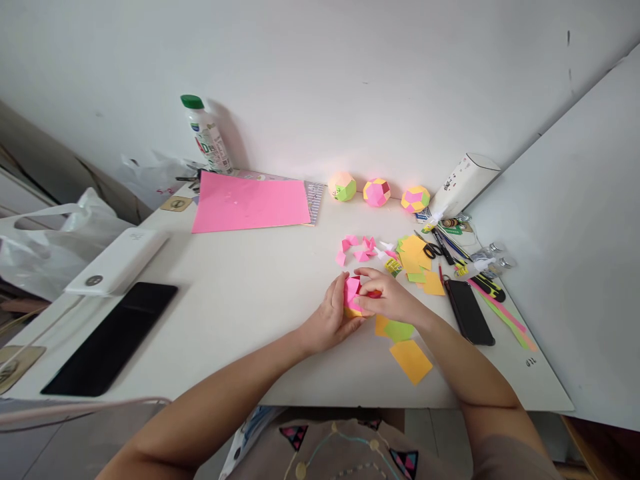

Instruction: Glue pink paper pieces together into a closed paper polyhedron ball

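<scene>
My left hand is cupping the lower left side of a paper shape, its fingers curling closed against it. My right hand is pinching its right side between thumb and fingers, so both grips are clamping on the one piece. It is sitting between my palms, over the near part of the white table. Flat facets are making up its surface: bright pink on top, a deeper pink patch near my right fingers, yellow-orange along the bottom. My fingers are hiding much of the rest.

Just beyond, small folded pink pieces are lying beside a glue bottle. Orange paper squares are spreading to their right, and another orange square is lying nearer me. Against the wall, three faceted paper balls are standing in a row, mixing pink, orange and green.
</scene>
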